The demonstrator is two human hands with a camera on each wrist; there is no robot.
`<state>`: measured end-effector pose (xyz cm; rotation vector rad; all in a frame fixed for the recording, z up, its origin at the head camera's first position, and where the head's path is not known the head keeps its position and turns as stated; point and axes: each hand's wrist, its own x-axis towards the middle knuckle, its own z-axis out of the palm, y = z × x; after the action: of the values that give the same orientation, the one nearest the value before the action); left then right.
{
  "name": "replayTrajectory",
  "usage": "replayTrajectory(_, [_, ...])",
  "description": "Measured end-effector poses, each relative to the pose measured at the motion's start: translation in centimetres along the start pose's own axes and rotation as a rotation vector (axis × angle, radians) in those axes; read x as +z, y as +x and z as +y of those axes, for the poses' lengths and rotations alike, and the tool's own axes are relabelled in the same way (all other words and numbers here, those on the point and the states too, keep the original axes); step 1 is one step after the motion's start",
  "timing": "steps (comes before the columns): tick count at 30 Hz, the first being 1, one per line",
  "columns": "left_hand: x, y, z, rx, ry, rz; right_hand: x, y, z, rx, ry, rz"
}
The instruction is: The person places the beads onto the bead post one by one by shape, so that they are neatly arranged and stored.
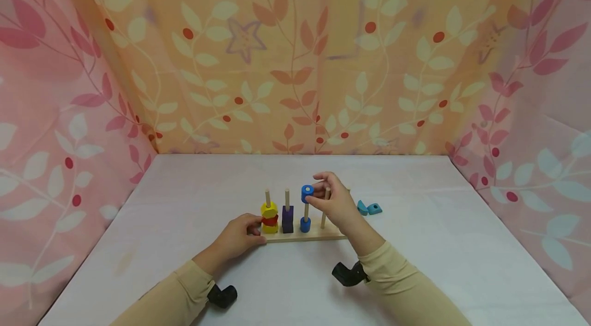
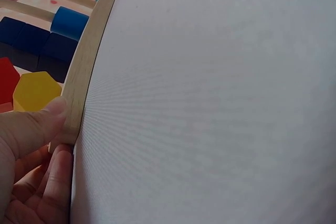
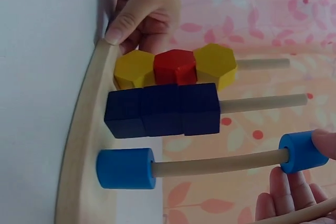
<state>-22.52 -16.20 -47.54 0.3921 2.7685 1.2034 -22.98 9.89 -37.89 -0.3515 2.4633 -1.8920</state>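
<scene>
My left hand [image 1: 235,237] grips the left end of a wooden stacking base [image 1: 300,237], its thumb on top in the left wrist view. Between thumb and fingers, my right hand [image 1: 336,204] pinches a blue cylinder bead [image 3: 303,152] at the top of the third peg [image 3: 220,163]. A second blue cylinder [image 3: 126,168] sits at that peg's foot. The first peg carries two yellow beads [image 3: 215,66] with a red bead [image 3: 175,66] between them. Dark blue square blocks [image 3: 163,110] fill the lower part of the second peg. A fourth peg [image 1: 326,208] appears bare.
Two light-blue pieces [image 1: 369,207] lie on the white tabletop [image 1: 438,244] right of the base. Black wrist mounts [image 1: 349,274] hang below both sleeves. Patterned curtains [image 1: 295,59] enclose the back and sides.
</scene>
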Motion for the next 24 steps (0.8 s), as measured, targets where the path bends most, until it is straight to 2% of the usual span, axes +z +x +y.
replayTrajectory(3, [0.1,0.1,-0.1,0.009,0.004,0.003,0.3,-0.1,0.5,0.022,0.021,0.025])
replayTrajectory(10, [0.1,0.1,-0.2,0.013,0.002,0.002,0.9,-0.3,2.1,0.065,0.064,0.025])
replayTrajectory(18, [0.1,0.0,-0.1,-0.011,0.008,0.003,1.5,-0.6,3.5,0.097,0.052,0.043])
replayTrajectory(24, [0.1,0.0,-0.1,0.006,0.0,0.007,1.9,-0.6,4.6,0.13,0.045,0.056])
